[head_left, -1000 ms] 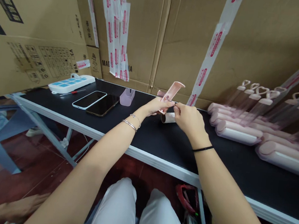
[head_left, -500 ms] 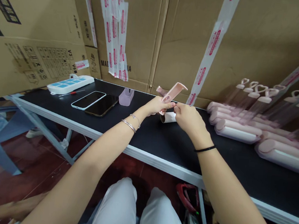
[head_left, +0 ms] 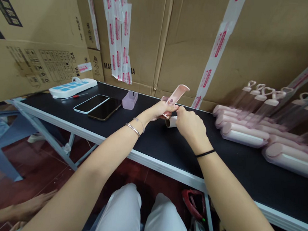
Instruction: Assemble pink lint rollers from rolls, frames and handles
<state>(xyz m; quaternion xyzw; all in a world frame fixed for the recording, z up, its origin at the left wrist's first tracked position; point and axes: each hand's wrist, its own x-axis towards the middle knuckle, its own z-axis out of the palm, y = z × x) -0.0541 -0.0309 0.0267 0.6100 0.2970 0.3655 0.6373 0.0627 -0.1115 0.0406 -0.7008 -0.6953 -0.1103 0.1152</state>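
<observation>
My left hand point(head_left: 162, 109) is closed around a pink curved plastic piece point(head_left: 178, 94), whose rounded end slants up and to the right. A second pink edge shows behind the hand. Close against its thumb, my right hand point(head_left: 190, 125) is pinched; whatever its fingertips hold is hidden. A white roll with a brown core point(head_left: 171, 122) lies on the black table below the hands, partly covered by the right one. Over on the right are several pink lint rollers point(head_left: 245, 134) with clear handles and heart-shaped ends.
Left on the black table point(head_left: 140, 139) stand a lilac plastic cup point(head_left: 129, 100), two phones point(head_left: 105, 109), a red screwdriver point(head_left: 75, 96) and a white-and-blue power strip point(head_left: 73, 87). Cardboard point(head_left: 143, 33) walls the back. Another person's hand point(head_left: 33, 202) shows at lower left.
My right hand has shifted slightly left, covering more of the white roll. The pink piece has turned a little in my left hand. The other person's hand at lower left has come further into view.
</observation>
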